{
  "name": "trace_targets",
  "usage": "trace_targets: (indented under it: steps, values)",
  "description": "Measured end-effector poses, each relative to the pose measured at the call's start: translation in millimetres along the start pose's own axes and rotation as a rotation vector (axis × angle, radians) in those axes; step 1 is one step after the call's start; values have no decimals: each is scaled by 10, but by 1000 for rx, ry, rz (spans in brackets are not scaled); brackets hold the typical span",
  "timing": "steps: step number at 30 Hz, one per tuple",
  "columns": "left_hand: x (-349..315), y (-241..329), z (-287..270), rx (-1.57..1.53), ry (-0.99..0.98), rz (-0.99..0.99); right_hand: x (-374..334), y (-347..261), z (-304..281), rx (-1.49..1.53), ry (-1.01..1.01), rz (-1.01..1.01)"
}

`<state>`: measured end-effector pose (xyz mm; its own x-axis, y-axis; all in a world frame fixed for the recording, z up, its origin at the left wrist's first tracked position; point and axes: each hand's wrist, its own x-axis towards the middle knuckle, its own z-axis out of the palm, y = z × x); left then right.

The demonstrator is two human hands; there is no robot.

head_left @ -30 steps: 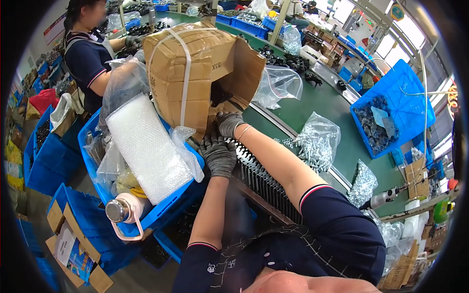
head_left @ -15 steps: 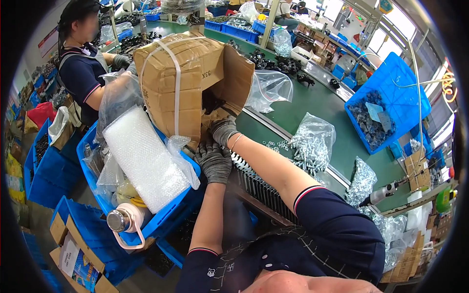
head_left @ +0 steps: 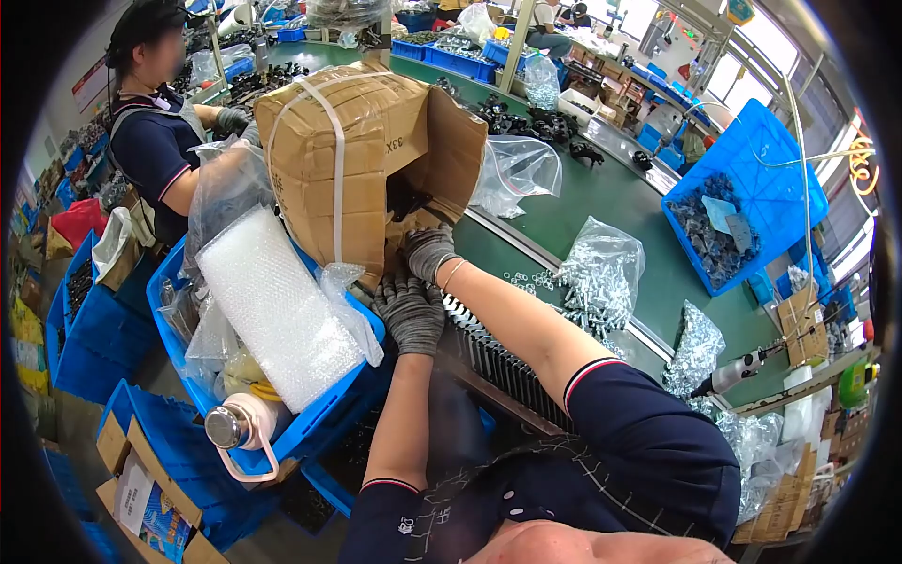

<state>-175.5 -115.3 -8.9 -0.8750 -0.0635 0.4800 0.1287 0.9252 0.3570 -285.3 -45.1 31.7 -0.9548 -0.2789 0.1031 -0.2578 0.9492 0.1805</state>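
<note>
A brown cardboard box with a white strap lies tilted, its mouth turned towards me and to the right. Dark parts show inside, too shaded to name. My right hand, in a grey knitted glove, has its fingers bent over the box's lower flap. Just below it, my left hand, gloved alike, rests with fingers stretched against the box's bottom edge; its fingertips are partly hidden. Beside my hands runs a row of dark metal parts with shiny ends, passing under my right forearm.
Left of the box, a blue crate holds bubble wrap and a pale bottle. On the green table lie bagged metal fittings and black parts. A tilted blue bin stands right. A co-worker stands far left.
The box has shifted very slightly to the left. My hands keep almost the same places on it. The co-worker's hands have moved a little.
</note>
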Motion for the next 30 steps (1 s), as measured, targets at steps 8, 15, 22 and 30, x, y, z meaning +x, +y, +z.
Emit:
trace_targets:
  steps: [8,15,22,30]
  values:
    - [13,29,42,30,13,-9,-217,261,-239,288,-89,78]
    - [150,120,-175,49,-236,-126,-1274,2104,-449,257,-343,-265]
    - [92,-25,-59,-69,-123,-72,-1900,2176,-196,81,-414,-77]
    - [113,-51,-6,-78,-96,-9,-1969,2127,-164,239,-173,13]
